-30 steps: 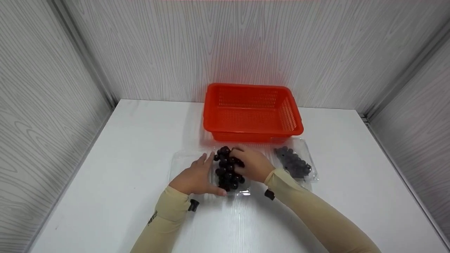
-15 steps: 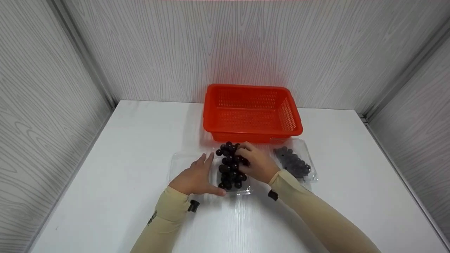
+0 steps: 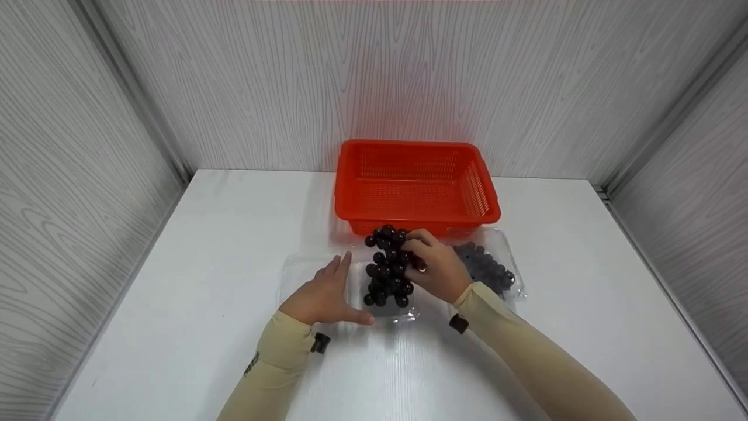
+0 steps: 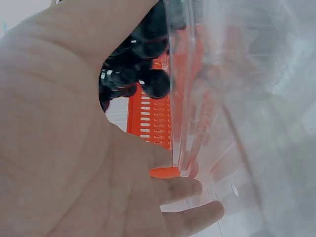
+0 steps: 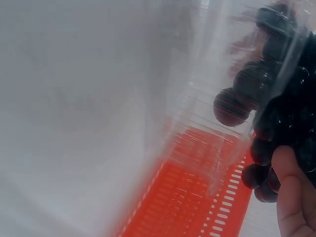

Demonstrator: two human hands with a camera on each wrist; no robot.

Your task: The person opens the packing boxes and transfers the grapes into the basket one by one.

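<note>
A bunch of dark grapes [image 3: 387,272] hangs from my right hand [image 3: 439,270], whose fingers and thumb grip its right side. Beneath the bunch is a clear plastic box [image 3: 397,318] with its transparent lid [image 3: 294,275] folded out to the left. My left hand [image 3: 318,299] lies at the seam between lid and box, fingers straight and thumb stretched apart. In the left wrist view the fingertips [image 4: 210,212] reach along the clear plastic. Fingers [image 5: 291,197] press against the lower grapes in the right wrist view.
A red perforated basket [image 3: 418,221] stands behind the box near the back wall. On the right, a second clear box [image 3: 517,292] encloses another bunch of dark grapes [image 3: 488,270]. Wood-grain panels [image 3: 263,88] wall the white table [image 3: 175,292] at the back and sides.
My right hand has drawn the grape bunch up out of the box, slightly rightward and toward the basket. The left hand has stayed in nearly the same place.
</note>
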